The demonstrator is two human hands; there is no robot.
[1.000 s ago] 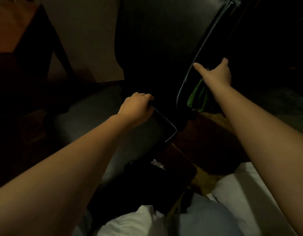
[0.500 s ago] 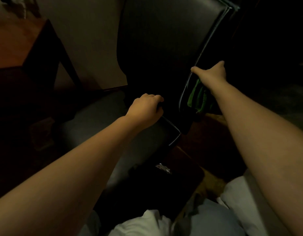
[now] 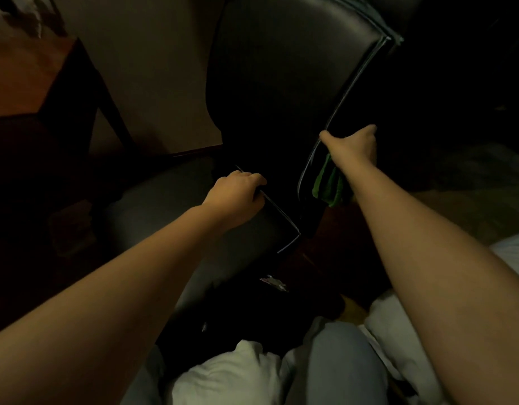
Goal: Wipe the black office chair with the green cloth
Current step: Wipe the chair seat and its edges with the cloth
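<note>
Bracing and wiping run together at this moment. The left hand (image 3: 236,197) grips the black office chair (image 3: 281,83) at the rear edge of its seat (image 3: 153,206), close to the seat's near corner, with the fingers curled over the shiny trim. The right hand (image 3: 351,146) lies spread against the outer side of the backrest, thumb stretched onto the piped side edge (image 3: 348,92). It presses the green cloth (image 3: 328,185) to that surface. The fingertips sit past the back of the hand and are not visible.

Cloth position: trapped under the right palm, low on the backrest's side edge. A loose fold hangs below the wrist, beside the lower curve of the piping.

Handling notes (judgement):
- Cloth: soft, light and limp. It bunches and trails, so a flat palm should hold it better than a fingertip pinch.
- Upholstery: smooth and glossy, probably slippery, so the cloth should glide with little drag.
- Chair: bulky and likely to turn or shift when pushed. The seat edge is a firm place to hold it steady.
- Piping: a raised ridge where the cloth may catch.

Lighting is dim. The far side of the backrest is lost in shadow.
</note>
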